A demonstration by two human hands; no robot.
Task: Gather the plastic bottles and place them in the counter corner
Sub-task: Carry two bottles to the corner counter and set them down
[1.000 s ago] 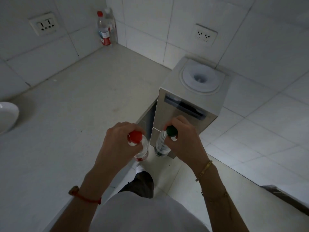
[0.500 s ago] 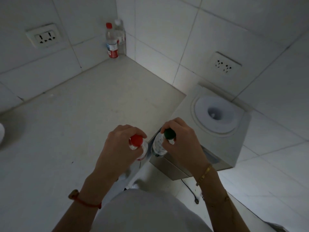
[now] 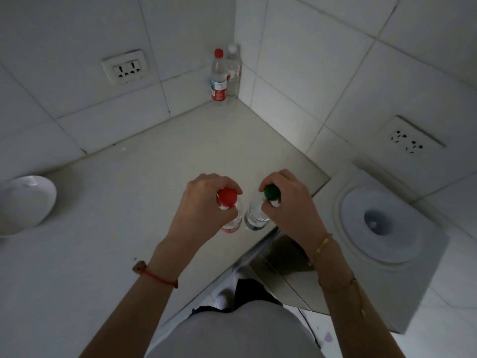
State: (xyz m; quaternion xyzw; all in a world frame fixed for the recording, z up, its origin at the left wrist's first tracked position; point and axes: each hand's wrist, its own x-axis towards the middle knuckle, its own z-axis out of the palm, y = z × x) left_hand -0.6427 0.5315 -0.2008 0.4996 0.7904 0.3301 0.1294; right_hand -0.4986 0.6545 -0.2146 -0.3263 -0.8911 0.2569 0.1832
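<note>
Pale tiled worktop (image 3: 103, 254): left hand (image 3: 204, 205) clamped on red-capped clear plastic bottle (image 3: 228, 202), right hand (image 3: 286, 205) on green-capped one (image 3: 258, 213), mid-frame, corner at 12 o'clock; prob. light, slick, squashy, so hold necks.

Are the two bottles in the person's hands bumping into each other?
Cannot tell. In the head view the red-capped bottle and the green-capped bottle have caps clearly apart, but their lower bodies sit very close, partly hidden by the hands.

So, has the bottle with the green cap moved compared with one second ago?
Yes. The green-cap bottle, held by the right hand, was in front of the water dispenser; now it is above the counter, left of the dispenser, toward the corner.
</note>
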